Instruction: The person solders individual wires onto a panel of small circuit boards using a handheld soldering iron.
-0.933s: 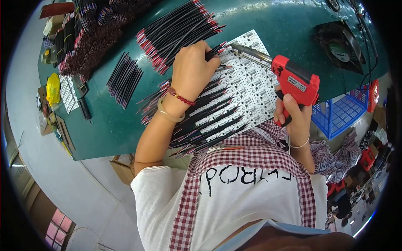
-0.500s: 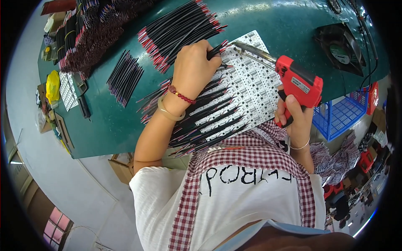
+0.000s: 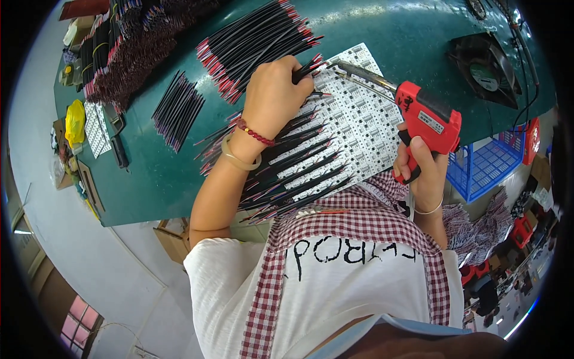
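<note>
My right hand [image 3: 426,170] grips a red and black soldering gun [image 3: 429,116] by its handle, with fingers around the trigger side. The gun's long metal tip points left, over the upper left part of a white circuit board panel [image 3: 365,134]. Close to that tip, my left hand [image 3: 276,90] is closed on a small bunch of black wires [image 3: 308,69] with red ends. Several rows of black wires [image 3: 305,161] lie across the panel's left side, their loose ends sticking out to the left over the table. Whether the tip touches the panel cannot be made out.
A wide pile of black wires [image 3: 257,45] lies beyond my left hand, with a smaller bundle [image 3: 178,110] to its left on the green table [image 3: 149,185]. Big wire bundles [image 3: 128,54] fill the far left. A black fan [image 3: 487,69] stands right, above a blue crate [image 3: 487,167].
My left hand has shifted slightly left, and the wire ends in it have tilted a little upward. The soldering gun has barely moved, dipping slightly.
</note>
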### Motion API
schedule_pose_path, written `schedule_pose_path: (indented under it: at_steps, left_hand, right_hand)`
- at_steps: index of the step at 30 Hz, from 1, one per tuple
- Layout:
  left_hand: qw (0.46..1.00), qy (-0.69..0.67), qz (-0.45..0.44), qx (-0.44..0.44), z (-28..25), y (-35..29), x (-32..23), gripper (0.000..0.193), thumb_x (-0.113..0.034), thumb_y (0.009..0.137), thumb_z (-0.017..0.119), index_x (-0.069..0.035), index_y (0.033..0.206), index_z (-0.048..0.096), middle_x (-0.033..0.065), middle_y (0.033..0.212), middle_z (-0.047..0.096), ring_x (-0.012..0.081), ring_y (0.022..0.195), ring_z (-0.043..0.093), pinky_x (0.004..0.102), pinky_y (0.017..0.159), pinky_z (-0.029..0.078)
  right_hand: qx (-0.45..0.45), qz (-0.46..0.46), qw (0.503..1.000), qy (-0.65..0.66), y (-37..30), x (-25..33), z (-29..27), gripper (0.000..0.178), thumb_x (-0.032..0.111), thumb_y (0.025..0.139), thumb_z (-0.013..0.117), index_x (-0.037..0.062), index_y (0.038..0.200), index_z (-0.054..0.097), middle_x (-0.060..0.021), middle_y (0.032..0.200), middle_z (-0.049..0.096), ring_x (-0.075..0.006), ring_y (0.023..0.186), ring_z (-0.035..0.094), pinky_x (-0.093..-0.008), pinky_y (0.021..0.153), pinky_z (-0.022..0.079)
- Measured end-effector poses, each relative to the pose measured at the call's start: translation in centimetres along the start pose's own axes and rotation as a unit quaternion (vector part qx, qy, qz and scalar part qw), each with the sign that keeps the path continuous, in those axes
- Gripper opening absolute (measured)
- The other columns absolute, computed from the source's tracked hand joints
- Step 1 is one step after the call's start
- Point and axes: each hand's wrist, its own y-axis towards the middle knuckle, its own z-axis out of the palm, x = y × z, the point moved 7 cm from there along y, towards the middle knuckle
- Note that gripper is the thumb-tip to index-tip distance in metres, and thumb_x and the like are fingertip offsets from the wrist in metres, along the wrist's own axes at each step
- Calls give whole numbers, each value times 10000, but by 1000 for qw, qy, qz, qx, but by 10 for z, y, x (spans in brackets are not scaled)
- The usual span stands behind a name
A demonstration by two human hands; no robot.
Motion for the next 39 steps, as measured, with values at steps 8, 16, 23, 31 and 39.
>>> schedule_pose_path:
  at_steps: [8,16,23,31,39]
  left_hand:
    - [999,-21,-33,34,0,2,3,222,-162,752,650,52,802,619,208,660,604,318,587,600,357,597,462]
    - [999,-14,-25,27,2,1,5,223,-159,757,652,54,813,619,209,671,612,310,593,609,348,591,464]
    - [1000,-5,-18,23,0,2,4,215,-158,759,649,51,798,613,205,647,596,306,568,591,350,577,457]
    - [1000,-5,-3,24,3,1,2,214,-160,763,646,47,809,617,210,653,598,326,582,597,360,581,459]
    - [999,-2,-1,35,3,0,1,215,-163,773,641,46,820,622,209,650,597,334,589,597,363,586,458]
  right_hand:
    - [-3,11,1000,24,4,-1,2,261,142,880,550,-65,1039,544,-39,579,501,-85,424,420,-234,429,371]
    - [10,14,1000,-6,4,-3,6,250,136,878,545,-72,1017,545,-25,567,502,-82,423,427,-229,431,372]
    - [0,7,1000,15,3,-3,4,241,134,876,553,-61,1018,547,-33,567,502,-86,421,425,-235,435,376]
    - [0,6,1000,23,1,-3,2,232,134,877,555,-53,1014,548,-37,582,507,-87,432,431,-235,436,377]
    - [-1,22,1000,7,2,-6,2,230,135,879,555,-59,1000,543,-29,582,505,-79,435,432,-231,437,378]
